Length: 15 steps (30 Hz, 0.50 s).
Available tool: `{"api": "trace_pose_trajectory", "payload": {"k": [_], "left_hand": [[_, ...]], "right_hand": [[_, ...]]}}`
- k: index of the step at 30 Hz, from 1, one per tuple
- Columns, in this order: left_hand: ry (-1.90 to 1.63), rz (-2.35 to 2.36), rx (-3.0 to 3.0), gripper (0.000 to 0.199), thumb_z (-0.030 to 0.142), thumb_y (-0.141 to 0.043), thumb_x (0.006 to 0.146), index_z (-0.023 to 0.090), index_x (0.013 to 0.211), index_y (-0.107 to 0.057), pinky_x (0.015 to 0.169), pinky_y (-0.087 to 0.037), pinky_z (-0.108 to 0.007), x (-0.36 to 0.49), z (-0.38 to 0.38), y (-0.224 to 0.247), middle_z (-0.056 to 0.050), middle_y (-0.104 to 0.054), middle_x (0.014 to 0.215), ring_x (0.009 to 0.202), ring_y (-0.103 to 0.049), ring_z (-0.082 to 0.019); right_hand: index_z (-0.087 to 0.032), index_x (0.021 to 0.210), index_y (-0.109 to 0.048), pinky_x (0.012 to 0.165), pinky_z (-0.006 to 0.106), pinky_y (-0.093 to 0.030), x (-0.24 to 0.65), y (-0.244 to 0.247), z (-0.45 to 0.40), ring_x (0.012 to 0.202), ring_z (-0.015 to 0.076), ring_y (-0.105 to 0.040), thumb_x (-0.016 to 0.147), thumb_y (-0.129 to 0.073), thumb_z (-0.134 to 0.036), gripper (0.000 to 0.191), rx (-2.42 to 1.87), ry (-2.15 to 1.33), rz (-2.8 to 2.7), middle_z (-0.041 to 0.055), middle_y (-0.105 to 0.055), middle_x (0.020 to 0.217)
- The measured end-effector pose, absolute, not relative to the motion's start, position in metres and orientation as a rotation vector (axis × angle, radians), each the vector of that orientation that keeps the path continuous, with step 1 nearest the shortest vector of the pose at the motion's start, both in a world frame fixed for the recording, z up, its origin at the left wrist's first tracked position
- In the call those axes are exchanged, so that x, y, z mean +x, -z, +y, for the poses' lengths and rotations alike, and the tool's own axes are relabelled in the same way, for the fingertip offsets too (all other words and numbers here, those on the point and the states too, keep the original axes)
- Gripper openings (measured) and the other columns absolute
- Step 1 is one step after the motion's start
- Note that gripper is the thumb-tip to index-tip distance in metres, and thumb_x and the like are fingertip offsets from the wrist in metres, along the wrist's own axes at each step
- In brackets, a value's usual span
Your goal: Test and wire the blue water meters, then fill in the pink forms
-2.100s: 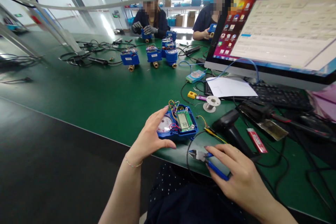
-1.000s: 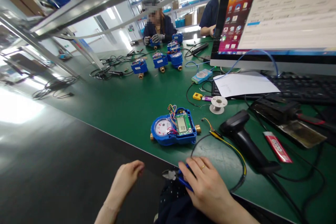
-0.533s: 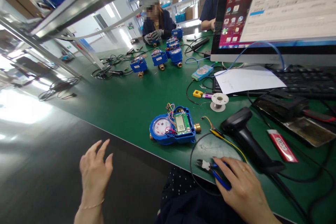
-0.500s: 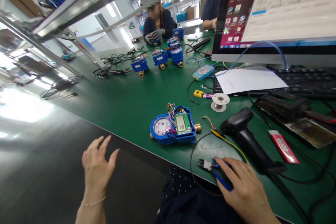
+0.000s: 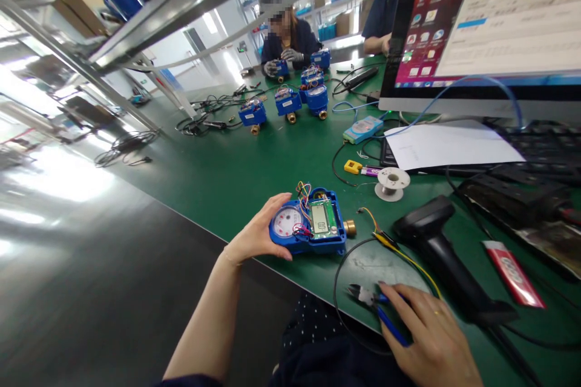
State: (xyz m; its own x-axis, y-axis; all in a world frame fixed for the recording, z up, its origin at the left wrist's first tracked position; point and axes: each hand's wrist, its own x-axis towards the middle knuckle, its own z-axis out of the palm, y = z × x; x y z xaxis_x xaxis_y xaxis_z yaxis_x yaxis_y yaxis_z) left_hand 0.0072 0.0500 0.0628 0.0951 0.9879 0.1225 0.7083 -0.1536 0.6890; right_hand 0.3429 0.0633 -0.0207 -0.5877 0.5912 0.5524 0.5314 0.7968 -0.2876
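Note:
A blue water meter (image 5: 327, 246) lies on the green bench, its cover off, with a round dial, a small LCD circuit board and loose coloured wires showing. My left hand (image 5: 258, 231) grips its dial end, the thumb at the near side and the fingers at the far side. Close to the bench's front edge, my right hand (image 5: 429, 329) is closed over the blue handles of a pair of side cutters (image 5: 390, 321), whose jaws point left. A yellow clip lead (image 5: 385, 240) lies between the meter and a black barcode scanner (image 5: 447, 260).
Several more blue meters (image 5: 287, 103) stand farther back, where a gloved co-worker (image 5: 290, 42) handles one. A solder reel (image 5: 392, 184), a paper sheet (image 5: 454, 146), a keyboard, a monitor (image 5: 512, 18) and a red-and-white packet (image 5: 512, 274) occupy the right side. Cables (image 5: 122, 148) trail at left.
My left hand has come in from the left, off the bench, and taken hold of the meter's dial end. My right hand keeps the cutters in about the same place. The view has shifted slightly.

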Motion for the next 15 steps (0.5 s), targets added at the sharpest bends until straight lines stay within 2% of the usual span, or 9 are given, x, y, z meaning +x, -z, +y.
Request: {"api": "trace_pose_trajectory", "payload": {"k": [4, 8, 15], "left_hand": [[-0.902, 1.625, 1.853, 0.092, 0.051, -0.076, 0.053, 0.021, 0.129, -0.033, 0.104, -0.032, -0.045, 0.011, 0.055, -0.054, -0.014, -0.039, 0.131, 0.120, -0.041, -0.029], [-1.065, 1.622, 1.926, 0.075, 0.044, -0.075, 0.055, 0.020, 0.119, -0.044, 0.101, -0.035, -0.044, 0.015, 0.054, -0.046, -0.013, -0.043, 0.125, 0.117, -0.042, -0.028], [-1.261, 2.043, 1.806, 0.067, 0.042, -0.073, 0.059, 0.019, 0.116, -0.045, 0.099, -0.036, -0.046, 0.051, 0.038, -0.034, -0.014, -0.043, 0.124, 0.117, -0.042, -0.027]], "right_hand": [[-0.012, 0.114, -0.052, 0.081, 0.036, -0.038, 0.342, 0.023, 0.064, 0.088, 0.0205, -0.051, 0.087, -0.044, -0.025, 0.031, -0.807, -0.083, -2.327, 0.0096, -0.053, 0.099], [-0.011, 0.115, -0.052, 0.082, 0.035, -0.037, 0.344, 0.027, 0.066, 0.089, 0.0206, -0.051, 0.087, -0.045, -0.025, 0.032, -0.784, -0.065, -2.349, 0.0101, -0.053, 0.101], [-0.009, 0.110, -0.053, 0.080, 0.034, -0.037, 0.344, 0.027, 0.070, 0.086, 0.0199, -0.052, 0.088, -0.043, -0.026, 0.030, -0.731, -0.012, -2.333, 0.0104, -0.054, 0.097]]}}
